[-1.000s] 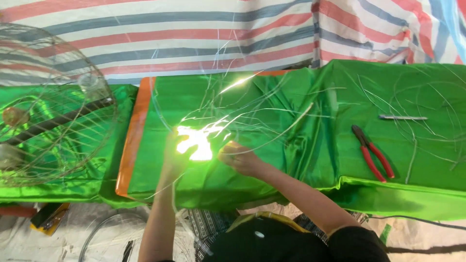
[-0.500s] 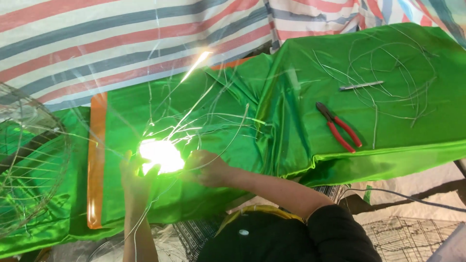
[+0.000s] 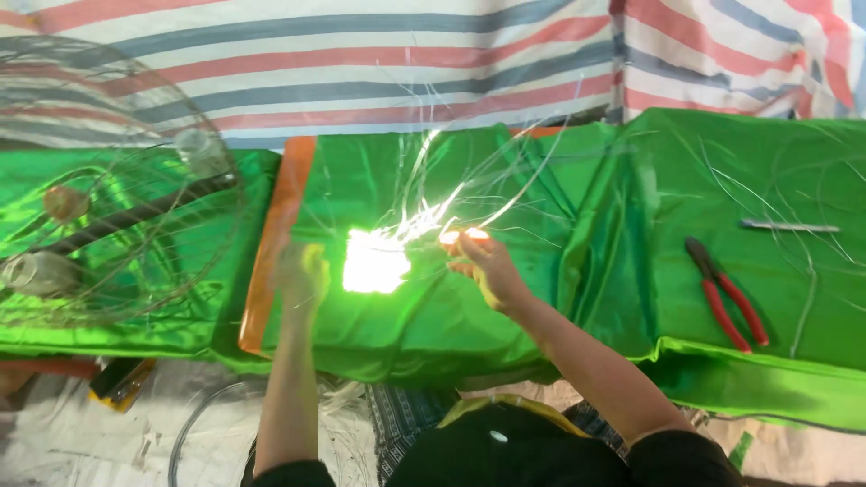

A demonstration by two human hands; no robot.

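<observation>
Since half a second ago the glare has slid from lower left to mid-frame. Right hand (image 3: 487, 269) pinches thin wire strands (image 3: 505, 194) between thumb and fingertips, fanning them upward over the green counter (image 3: 631, 307). Left hand (image 3: 302, 275) hovers blurred; grip unclear. Red pliers (image 3: 726, 293) lie right

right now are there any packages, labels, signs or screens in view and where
No clear packages, labels, signs or screens.
Only candidate: a small yellow and black boxy thing on the floor, lower left, below the green cloth edge; too blurred to tell what it is.
</observation>
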